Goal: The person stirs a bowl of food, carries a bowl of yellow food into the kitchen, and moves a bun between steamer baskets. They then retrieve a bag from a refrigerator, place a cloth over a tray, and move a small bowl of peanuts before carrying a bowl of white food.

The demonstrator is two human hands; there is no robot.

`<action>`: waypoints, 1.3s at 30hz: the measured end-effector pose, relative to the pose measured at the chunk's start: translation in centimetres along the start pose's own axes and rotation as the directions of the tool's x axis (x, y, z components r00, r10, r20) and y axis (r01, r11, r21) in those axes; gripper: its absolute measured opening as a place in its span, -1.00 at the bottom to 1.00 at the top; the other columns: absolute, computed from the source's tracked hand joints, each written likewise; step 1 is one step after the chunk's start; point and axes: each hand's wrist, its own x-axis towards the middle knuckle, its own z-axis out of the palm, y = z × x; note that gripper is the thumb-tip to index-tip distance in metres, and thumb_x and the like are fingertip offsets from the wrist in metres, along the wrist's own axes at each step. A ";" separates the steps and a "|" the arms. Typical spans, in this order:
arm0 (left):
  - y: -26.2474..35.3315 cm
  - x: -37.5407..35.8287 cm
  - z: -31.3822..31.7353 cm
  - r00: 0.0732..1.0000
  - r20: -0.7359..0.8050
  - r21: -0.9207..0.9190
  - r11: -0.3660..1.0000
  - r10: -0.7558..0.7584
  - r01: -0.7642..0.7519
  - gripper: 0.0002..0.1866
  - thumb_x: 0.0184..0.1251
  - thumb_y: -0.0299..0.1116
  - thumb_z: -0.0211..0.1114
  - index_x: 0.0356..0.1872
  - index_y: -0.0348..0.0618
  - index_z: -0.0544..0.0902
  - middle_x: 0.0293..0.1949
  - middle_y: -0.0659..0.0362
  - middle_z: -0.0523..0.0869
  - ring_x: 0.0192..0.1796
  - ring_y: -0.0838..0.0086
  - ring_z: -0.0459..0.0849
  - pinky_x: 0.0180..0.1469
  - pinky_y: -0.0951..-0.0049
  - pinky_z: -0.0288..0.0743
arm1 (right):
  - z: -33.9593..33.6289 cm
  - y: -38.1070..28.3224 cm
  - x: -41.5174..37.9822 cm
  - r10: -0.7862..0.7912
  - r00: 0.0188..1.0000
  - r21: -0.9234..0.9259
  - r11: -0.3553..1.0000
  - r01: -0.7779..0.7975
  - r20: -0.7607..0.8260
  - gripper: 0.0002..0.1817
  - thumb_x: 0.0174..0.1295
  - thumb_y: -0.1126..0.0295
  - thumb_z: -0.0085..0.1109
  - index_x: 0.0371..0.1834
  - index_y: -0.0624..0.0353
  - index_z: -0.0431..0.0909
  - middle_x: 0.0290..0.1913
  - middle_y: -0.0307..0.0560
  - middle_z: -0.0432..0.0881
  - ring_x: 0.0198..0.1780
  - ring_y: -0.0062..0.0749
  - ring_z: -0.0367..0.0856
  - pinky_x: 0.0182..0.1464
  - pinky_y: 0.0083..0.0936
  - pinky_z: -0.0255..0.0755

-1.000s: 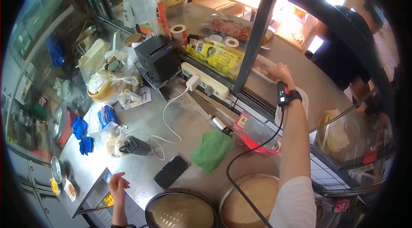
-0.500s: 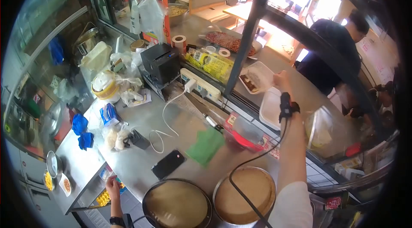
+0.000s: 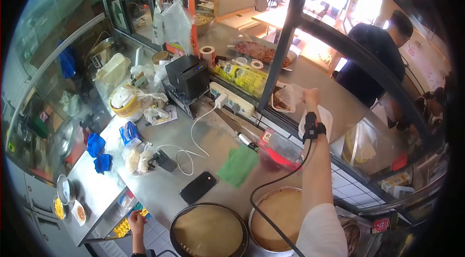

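The metal desk carries a dark phone and a green cloth; the outer desk carries a white tray, and also one platter of reddish food.

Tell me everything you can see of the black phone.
The phone is a flat, dark slab with rounded corners and a smooth, slightly glossy look, with a small mark near its far right end. I can't tell whether screen or back faces up. It lies flat and angled on the metal counter, between the green cloth and the dark-rimmed pan. Its near corner comes close to the rim; contact is unclear. No hand touches it.
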 end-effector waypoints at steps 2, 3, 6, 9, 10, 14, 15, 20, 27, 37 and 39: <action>-0.1 1.2 0.1 1.000 0.007 -0.040 0.999 0.006 -0.006 -0.82 0.21 -0.53 -0.06 -0.28 -0.31 0.53 -0.67 0.15 0.55 -0.68 0.58 0.50 -0.64 0.64 0.40 | -0.4 0.2 1.1 0.006 0.999 0.028 1.000 -0.005 -0.044 -0.74 -0.11 0.36 -0.01 -0.72 0.37 0.52 -0.73 0.12 0.53 -0.64 -0.19 0.58 -0.50 -0.38 0.45; 0.1 1.8 0.2 1.000 0.007 -0.031 0.999 0.009 -0.009 -0.82 0.22 -0.53 -0.06 -0.29 -0.31 0.53 -0.66 0.16 0.55 -0.68 0.59 0.50 -0.64 0.64 0.40 | -0.4 0.5 1.8 0.015 0.996 0.058 0.998 -0.010 -0.088 -0.74 -0.10 0.35 0.00 -0.72 0.36 0.52 -0.74 0.12 0.53 -0.64 -0.17 0.58 -0.49 -0.37 0.45; 0.4 3.2 1.6 1.000 0.017 -0.013 1.000 0.007 -0.007 -0.81 0.23 -0.52 -0.07 -0.28 -0.31 0.53 -0.66 0.17 0.56 -0.69 0.60 0.49 -0.65 0.64 0.38 | 2.8 3.1 3.9 0.109 0.993 0.384 0.916 -0.120 0.051 -0.77 -0.07 0.40 -0.02 -0.74 0.34 0.43 -0.77 0.01 0.49 -0.73 -0.30 0.52 -0.70 -0.43 0.36; 2.7 4.2 3.2 0.998 0.059 -0.010 1.000 0.002 -0.001 -0.80 0.22 -0.53 -0.08 -0.26 -0.28 0.54 -0.67 0.17 0.55 -0.70 0.60 0.50 -0.67 0.66 0.33 | 5.8 3.4 1.4 0.158 0.987 0.313 0.938 -0.148 -0.009 -0.78 -0.03 0.38 -0.02 -0.62 0.35 0.51 -0.72 0.08 0.51 -0.68 -0.26 0.54 -0.60 -0.42 0.43; 3.3 4.3 3.8 0.998 0.066 -0.006 1.000 0.010 -0.010 -0.80 0.22 -0.53 -0.08 -0.26 -0.28 0.54 -0.67 0.17 0.55 -0.70 0.60 0.50 -0.67 0.66 0.33 | 6.8 3.6 0.5 0.117 0.992 0.167 0.980 -0.108 -0.041 -0.77 -0.01 0.38 -0.01 -0.56 0.36 0.53 -0.65 0.13 0.55 -0.61 -0.20 0.58 -0.53 -0.38 0.47; 4.1 4.9 4.5 0.991 0.109 0.068 0.994 0.076 -0.084 -0.78 0.23 -0.52 -0.10 -0.27 -0.28 0.54 -0.67 0.17 0.55 -0.70 0.60 0.50 -0.67 0.67 0.32 | 3.9 -0.4 -4.4 -0.108 0.990 -0.276 0.958 0.077 -0.096 -0.81 -0.06 0.40 0.03 -0.54 0.32 0.57 -0.46 0.21 0.59 -0.32 -0.01 0.60 -0.29 -0.28 0.48; 3.8 5.3 4.6 0.992 0.096 0.040 0.995 0.085 -0.090 -0.78 0.23 -0.52 -0.11 -0.26 -0.28 0.54 -0.67 0.18 0.54 -0.70 0.61 0.49 -0.66 0.68 0.32 | 3.1 -0.7 -4.7 -0.102 0.995 -0.281 0.955 0.096 -0.008 -0.81 -0.05 0.40 0.05 -0.52 0.32 0.57 -0.42 0.22 0.58 -0.29 0.00 0.59 -0.27 -0.26 0.47; 4.6 5.2 5.3 0.991 0.086 0.015 0.994 0.103 -0.105 -0.78 0.23 -0.53 -0.12 -0.26 -0.29 0.53 -0.67 0.19 0.54 -0.70 0.64 0.46 -0.64 0.68 0.35 | 2.2 -0.1 -4.3 -0.092 0.983 -0.345 0.928 0.143 0.159 -0.79 -0.04 0.36 0.10 -0.42 0.28 0.57 -0.33 0.20 0.59 -0.21 0.03 0.57 -0.20 -0.22 0.46; 5.0 4.8 5.3 0.992 0.094 0.013 0.996 0.082 -0.083 -0.80 0.23 -0.54 -0.09 -0.25 -0.28 0.53 -0.67 0.19 0.54 -0.70 0.65 0.46 -0.64 0.69 0.35 | 2.4 1.7 -3.1 -0.196 0.970 -0.430 0.870 0.240 0.146 -0.84 -0.07 0.48 0.05 -0.41 0.26 0.56 -0.33 0.18 0.59 -0.22 0.01 0.58 -0.19 -0.24 0.48; 4.6 4.9 5.1 0.991 0.085 0.018 0.995 0.100 -0.102 -0.79 0.21 -0.55 -0.09 -0.25 -0.28 0.53 -0.66 0.18 0.54 -0.69 0.65 0.46 -0.63 0.69 0.36 | 3.1 3.5 -1.9 -0.221 0.902 -0.335 0.874 0.352 0.370 -0.79 -0.07 0.46 0.06 -0.33 0.22 0.54 -0.28 0.18 0.58 -0.15 0.02 0.55 -0.11 -0.22 0.42; 5.0 4.9 5.4 0.991 0.090 0.016 0.994 0.103 -0.105 -0.79 0.21 -0.55 -0.09 -0.24 -0.29 0.53 -0.66 0.18 0.54 -0.69 0.64 0.46 -0.63 0.68 0.37 | 3.0 3.2 -2.8 -0.244 0.901 -0.341 0.864 0.370 0.359 -0.79 -0.07 0.44 0.07 -0.32 0.19 0.54 -0.30 0.18 0.58 -0.16 0.02 0.55 -0.11 -0.23 0.42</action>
